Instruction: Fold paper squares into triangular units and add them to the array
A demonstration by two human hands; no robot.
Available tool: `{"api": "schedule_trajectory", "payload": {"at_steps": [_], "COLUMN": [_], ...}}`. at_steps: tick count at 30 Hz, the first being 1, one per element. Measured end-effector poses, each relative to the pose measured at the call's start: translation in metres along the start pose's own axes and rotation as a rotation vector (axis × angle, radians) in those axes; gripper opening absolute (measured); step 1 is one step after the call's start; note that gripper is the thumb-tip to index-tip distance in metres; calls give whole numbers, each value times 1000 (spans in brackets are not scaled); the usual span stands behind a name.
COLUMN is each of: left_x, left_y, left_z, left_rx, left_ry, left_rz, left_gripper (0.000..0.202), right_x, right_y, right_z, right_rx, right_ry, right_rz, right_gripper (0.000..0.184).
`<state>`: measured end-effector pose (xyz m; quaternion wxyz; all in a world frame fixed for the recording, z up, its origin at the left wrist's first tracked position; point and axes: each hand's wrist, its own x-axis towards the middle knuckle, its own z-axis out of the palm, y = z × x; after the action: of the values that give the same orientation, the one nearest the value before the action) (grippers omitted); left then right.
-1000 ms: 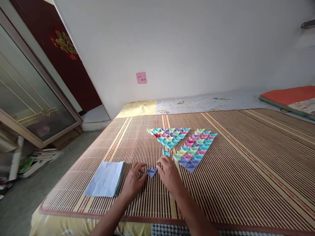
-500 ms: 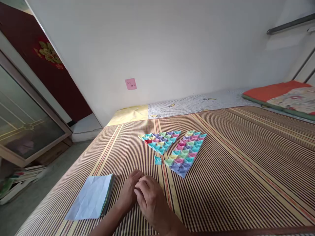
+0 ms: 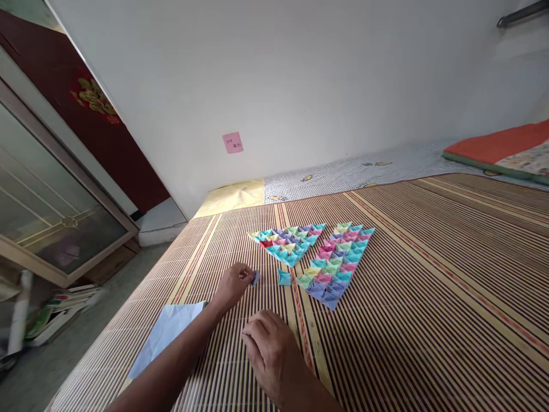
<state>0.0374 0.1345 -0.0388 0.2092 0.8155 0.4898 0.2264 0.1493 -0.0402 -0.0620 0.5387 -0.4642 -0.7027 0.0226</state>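
My left hand (image 3: 232, 284) reaches forward over the striped bamboo mat (image 3: 429, 274) and pinches a small folded purple paper piece (image 3: 255, 278). Just right of it lies a single folded cyan paper piece (image 3: 283, 277). Beyond are two patches of joined multicoloured folded pieces: a triangular one (image 3: 288, 241) and a longer one (image 3: 338, 262). My right hand (image 3: 270, 350) rests nearer me on the mat with fingers curled and nothing visible in it. A stack of square paper sheets (image 3: 165, 334), pale blue on top, lies by my left forearm.
The mat covers a bed against a white wall with a pink sticky note (image 3: 233, 142). An orange cushion (image 3: 501, 146) sits at the far right. Left of the bed are a glass-fronted cabinet (image 3: 47, 200) and books on the floor (image 3: 55, 312).
My left hand has carried the purple piece forward, away from my right hand, toward the loose cyan piece. The right hand stayed low on the mat. The view shifted slightly.
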Motion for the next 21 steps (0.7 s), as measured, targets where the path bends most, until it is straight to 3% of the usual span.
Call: {"api": "schedule_trajectory", "payload": {"at_steps": [2, 5, 9, 14, 21], "left_x": [28, 65, 101, 127, 150], "left_y": [-1, -6, -20, -36, -47], "left_z": [-2, -4, -6, -2, 6], "left_rx": [27, 60, 83, 70, 52], "left_ry": [-21, -28, -18, -45, -32], "left_rz": [-40, -108, -190, -258, -235], "left_gripper": [7, 29, 35, 35, 37], "right_x": [-1, -1, -3, -7, -12], "right_y": [1, 3, 9, 15, 22], "right_z": [0, -1, -1, -2, 1], "right_rx": [-39, -83, -89, -87, -85], "right_ry": [-38, -69, -78, -127, -134], "right_rz": [29, 52, 44, 54, 60], "right_gripper": [24, 25, 24, 23, 23]}}
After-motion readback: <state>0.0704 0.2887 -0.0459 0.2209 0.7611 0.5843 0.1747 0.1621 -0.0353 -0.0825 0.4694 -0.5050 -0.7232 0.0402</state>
